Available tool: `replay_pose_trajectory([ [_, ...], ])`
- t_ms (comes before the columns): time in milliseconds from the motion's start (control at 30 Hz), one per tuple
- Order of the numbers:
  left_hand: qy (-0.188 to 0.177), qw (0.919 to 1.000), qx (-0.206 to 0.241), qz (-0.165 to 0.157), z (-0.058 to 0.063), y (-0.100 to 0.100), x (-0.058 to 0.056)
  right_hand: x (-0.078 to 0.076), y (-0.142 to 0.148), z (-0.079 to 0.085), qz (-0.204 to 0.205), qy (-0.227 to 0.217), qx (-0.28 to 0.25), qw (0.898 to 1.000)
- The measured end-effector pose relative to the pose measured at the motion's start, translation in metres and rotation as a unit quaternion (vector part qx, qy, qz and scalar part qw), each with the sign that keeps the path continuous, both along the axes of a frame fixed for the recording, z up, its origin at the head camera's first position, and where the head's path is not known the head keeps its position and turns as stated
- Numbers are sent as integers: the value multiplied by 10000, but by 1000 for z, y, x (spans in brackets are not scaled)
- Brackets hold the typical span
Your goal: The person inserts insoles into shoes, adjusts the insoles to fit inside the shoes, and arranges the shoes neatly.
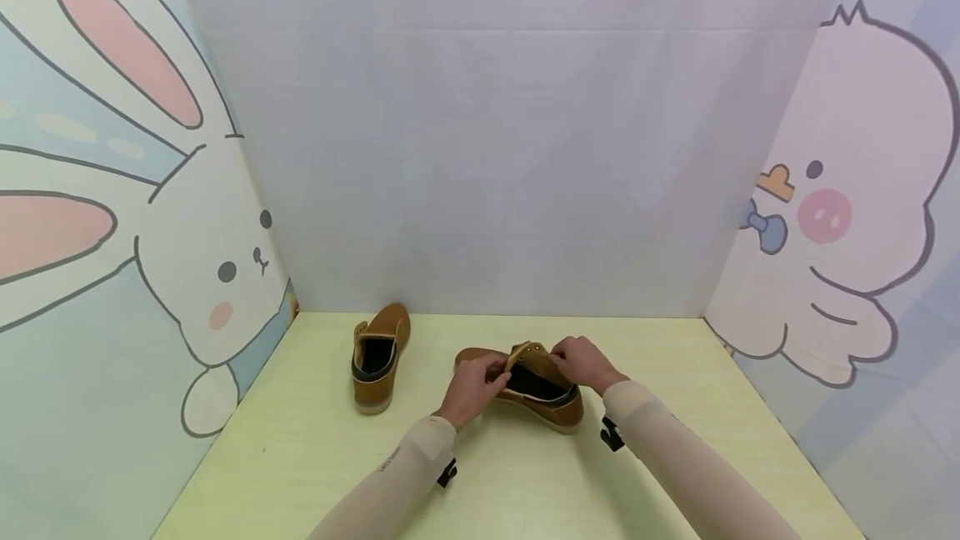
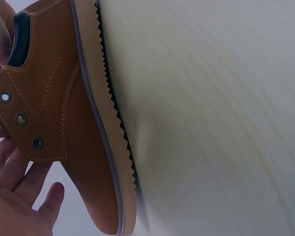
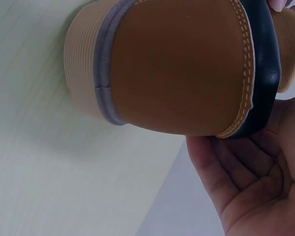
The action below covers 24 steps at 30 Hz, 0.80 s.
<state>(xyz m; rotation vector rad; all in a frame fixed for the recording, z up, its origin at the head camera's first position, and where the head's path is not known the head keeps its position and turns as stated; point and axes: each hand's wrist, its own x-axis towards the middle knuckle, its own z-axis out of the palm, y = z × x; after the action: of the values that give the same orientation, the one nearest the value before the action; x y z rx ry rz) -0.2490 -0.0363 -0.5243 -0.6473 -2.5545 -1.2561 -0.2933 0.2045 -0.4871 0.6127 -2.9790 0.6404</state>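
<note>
A brown low-cut shoe (image 1: 557, 415) with a dark lining and no laces stands on the table, its toe pointing left and away. My left hand (image 1: 471, 390) holds the near eyelet flap (image 2: 29, 115), some of its fingers behind the flap in the left wrist view. On the far side, my right hand (image 1: 588, 363) grips the opposite flap by the opening. In the right wrist view the heel (image 3: 182, 69) hides part of the right hand's grip. The tongue (image 1: 529, 348) stands up between both hands.
A matching brown shoe (image 1: 372, 392) stands upright to the left, toe pointing away. The pale yellow table (image 1: 300, 473) ends at a grey back wall (image 1: 487, 148), with cartoon-printed side walls left and right.
</note>
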Motion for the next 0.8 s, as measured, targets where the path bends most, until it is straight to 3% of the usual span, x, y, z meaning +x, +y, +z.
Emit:
replay_pose_trajectory([
  [233, 42, 9990, -391, -224, 1, 3, 5, 1, -1, 1, -123, -59, 23, 9999],
  [533, 469, 9934, -1043, -134, 2, 4, 15, 2, -2, 2, -130, -77, 45, 9999],
  [633, 664, 9908, -1096, 428, 3, 3, 20, 3, -1, 2, -119, -155, -2, 9998],
  [733, 948, 9781, -1322, 1297, 5, 0, 27, 3, -1, 2, -105, -234, -33, 9997],
  [800, 917, 9721, -1414, 1629, 7, -3, 32, 4, 0, 2, -108, -272, -25, 9996],
])
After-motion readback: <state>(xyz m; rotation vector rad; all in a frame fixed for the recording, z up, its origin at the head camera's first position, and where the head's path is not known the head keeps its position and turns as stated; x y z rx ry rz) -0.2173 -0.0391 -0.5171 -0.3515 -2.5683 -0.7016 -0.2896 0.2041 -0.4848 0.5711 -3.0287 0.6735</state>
